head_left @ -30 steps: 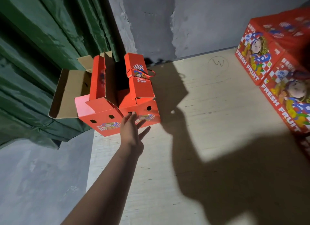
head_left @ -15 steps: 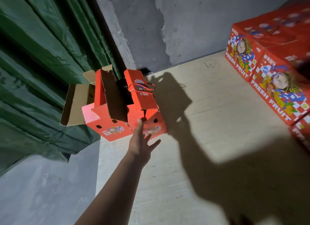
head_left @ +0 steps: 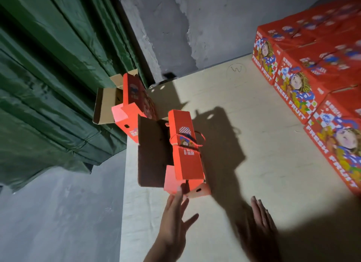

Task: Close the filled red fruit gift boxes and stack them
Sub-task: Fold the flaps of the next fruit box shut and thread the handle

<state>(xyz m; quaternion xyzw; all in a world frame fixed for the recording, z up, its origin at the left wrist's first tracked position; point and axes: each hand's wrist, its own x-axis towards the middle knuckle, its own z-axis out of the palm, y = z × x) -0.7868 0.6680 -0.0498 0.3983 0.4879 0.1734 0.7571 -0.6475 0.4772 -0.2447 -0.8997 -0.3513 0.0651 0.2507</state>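
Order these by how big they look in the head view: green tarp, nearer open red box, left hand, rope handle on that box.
1. green tarp
2. nearer open red box
3. left hand, though nearness to the camera enlarges it
4. rope handle

Surface: a pale wooden board [head_left: 244, 144] is laid over the grey floor [head_left: 58, 213], lit in one patch and shadowed elsewhere.
Marking: a circled "W" [head_left: 237, 68] is drawn near the far edge.
Near left: an open red box [head_left: 187, 154] with a rope handle is seen at the board's left side.
Far left: a second open box [head_left: 132, 105] is set at the corner.
Right: closed red boxes [head_left: 304, 89] printed "FRESH FRUIT" are stacked.
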